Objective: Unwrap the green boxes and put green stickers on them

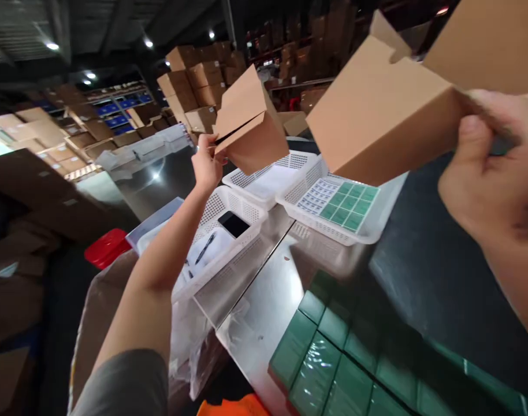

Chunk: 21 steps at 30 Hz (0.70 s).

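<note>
Left hand (pixel 207 164) grips folded cardboard box (pixel 249 130); right hand (pixel 484 173) pinches cardboard flap (pixel 385 115).

The two boxes, the small carton (pixel 246 130) and the big carton (pixel 380 115), are of matt brown cardboard. The baskets (pixel 333 228) are of white perforated plastic. The table (pixel 268 289) is shiny smooth metal, and the green packs (pixel 316 364) have a glossy film wrap
</note>
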Tool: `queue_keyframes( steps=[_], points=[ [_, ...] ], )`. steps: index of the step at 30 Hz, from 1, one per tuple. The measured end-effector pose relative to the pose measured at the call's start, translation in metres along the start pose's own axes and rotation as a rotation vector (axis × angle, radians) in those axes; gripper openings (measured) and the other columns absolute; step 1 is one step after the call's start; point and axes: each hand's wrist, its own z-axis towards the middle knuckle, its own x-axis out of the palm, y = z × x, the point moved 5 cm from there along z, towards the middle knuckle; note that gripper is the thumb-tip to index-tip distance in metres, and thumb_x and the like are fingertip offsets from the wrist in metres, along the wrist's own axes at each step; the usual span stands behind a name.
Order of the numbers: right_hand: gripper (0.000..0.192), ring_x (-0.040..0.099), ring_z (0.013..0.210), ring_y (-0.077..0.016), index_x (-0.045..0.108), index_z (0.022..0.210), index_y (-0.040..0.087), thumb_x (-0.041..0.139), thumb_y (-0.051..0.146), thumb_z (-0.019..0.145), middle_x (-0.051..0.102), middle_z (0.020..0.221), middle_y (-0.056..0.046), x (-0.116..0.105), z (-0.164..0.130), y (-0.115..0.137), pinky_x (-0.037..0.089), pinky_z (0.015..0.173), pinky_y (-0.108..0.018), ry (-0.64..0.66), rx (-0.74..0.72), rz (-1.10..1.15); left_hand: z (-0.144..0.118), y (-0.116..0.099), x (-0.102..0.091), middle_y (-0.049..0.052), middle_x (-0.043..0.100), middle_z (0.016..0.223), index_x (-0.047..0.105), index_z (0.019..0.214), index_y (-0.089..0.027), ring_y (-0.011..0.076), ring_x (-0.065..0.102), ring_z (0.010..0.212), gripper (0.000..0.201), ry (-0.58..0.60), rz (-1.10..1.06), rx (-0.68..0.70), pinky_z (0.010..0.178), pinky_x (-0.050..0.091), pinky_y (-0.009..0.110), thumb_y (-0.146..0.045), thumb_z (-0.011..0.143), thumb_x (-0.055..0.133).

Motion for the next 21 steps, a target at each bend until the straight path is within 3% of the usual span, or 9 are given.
queue_keyframes(
  steps=[3,5,6,9,12,15,17,19,21],
  points=[
    [0.04,0.062,0.106,-0.0294,0.066,0.129,0.024,0.037,0.034,0.104,0.072,0.108,-0.012,0.053,0.002,0.068,0.044,0.094,-0.053,-0.013,-0.175,0.132,-0.032,0.004,-0.089,0.003,0.074,0.092,0.059,0.117,-0.02,0.0194,0.071,0.083,0.037,-0.009,0.45,0.009,0.075,0.057,0.03,-0.011,0.08,0.056],
    [0.043,0.06,0.104,-0.027,0.068,0.127,0.024,0.031,0.026,0.105,0.07,0.105,-0.009,0.092,-0.007,0.113,0.044,0.094,-0.051,0.069,-0.22,0.233,-0.07,0.005,-0.134,0.003,0.075,0.091,0.063,0.115,-0.02,0.0234,0.071,0.089,0.039,-0.017,0.57,-0.011,0.085,0.054,0.036,-0.008,0.078,0.056],
    [0.045,0.056,0.109,-0.0258,0.066,0.131,0.024,0.028,0.025,0.107,0.069,0.112,-0.009,0.113,-0.017,0.136,0.042,0.097,-0.049,0.198,-0.27,0.282,-0.092,0.007,-0.149,0.003,0.075,0.092,0.063,0.118,-0.021,0.0237,0.071,0.091,0.041,0.012,0.699,-0.037,0.086,0.053,0.036,-0.01,0.08,0.054],
    [0.045,0.055,0.111,-0.0205,0.064,0.13,0.035,0.03,0.02,0.106,0.069,0.114,0.0,0.157,-0.058,0.197,0.038,0.103,-0.044,0.409,-0.441,0.302,-0.157,0.023,-0.18,0.003,0.076,0.097,0.062,0.128,-0.024,0.027,0.072,0.089,0.043,0.107,0.955,-0.203,0.081,0.054,0.039,-0.019,0.086,0.054],
    [0.049,0.042,0.133,-0.0236,0.047,0.147,0.036,0.037,0.02,0.101,0.056,0.143,0.0,0.173,-0.107,0.237,0.024,0.115,-0.054,0.567,-0.631,0.302,-0.201,0.036,-0.193,0.007,0.077,0.1,0.059,0.135,-0.024,0.0324,0.073,0.09,0.045,0.164,1.006,-0.32,0.079,0.056,0.045,-0.034,0.092,0.053],
    [0.057,0.023,0.148,-0.0284,0.033,0.155,0.03,0.041,0.037,0.098,0.04,0.158,-0.002,0.161,-0.142,0.243,0.011,0.119,-0.059,0.543,-0.632,0.251,-0.222,0.038,-0.202,0.011,0.074,0.114,0.054,0.14,-0.026,0.0394,0.071,0.096,0.052,0.148,1.044,-0.45,0.082,0.057,0.054,-0.041,0.09,0.055],
    [0.053,0.021,0.15,-0.0284,0.039,0.15,0.032,0.038,0.041,0.098,0.044,0.156,-0.001,0.145,-0.16,0.231,0.011,0.12,-0.058,0.51,-0.628,0.233,-0.231,0.028,-0.208,0.015,0.068,0.128,0.053,0.141,-0.024,0.0428,0.068,0.107,0.055,0.014,1.035,-0.439,0.088,0.055,0.06,-0.043,0.089,0.058],
    [0.043,0.028,0.147,-0.0268,0.048,0.141,0.034,0.04,0.037,0.099,0.05,0.151,-0.002,0.131,-0.173,0.204,0.013,0.119,-0.058,0.478,-0.639,0.228,-0.244,0.011,-0.206,0.016,0.063,0.135,0.054,0.138,-0.023,0.0428,0.062,0.118,0.055,-0.158,0.949,-0.232,0.096,0.052,0.061,-0.038,0.086,0.065],
    [0.039,0.036,0.143,-0.0269,0.051,0.136,0.032,0.045,0.031,0.097,0.053,0.147,-0.007,0.124,-0.179,0.165,0.018,0.117,-0.061,0.468,-0.62,0.187,-0.267,-0.01,-0.188,0.014,0.068,0.123,0.056,0.129,-0.024,0.0392,0.062,0.119,0.057,-0.233,0.763,0.146,0.101,0.05,0.058,-0.025,0.076,0.076]
  ],
)
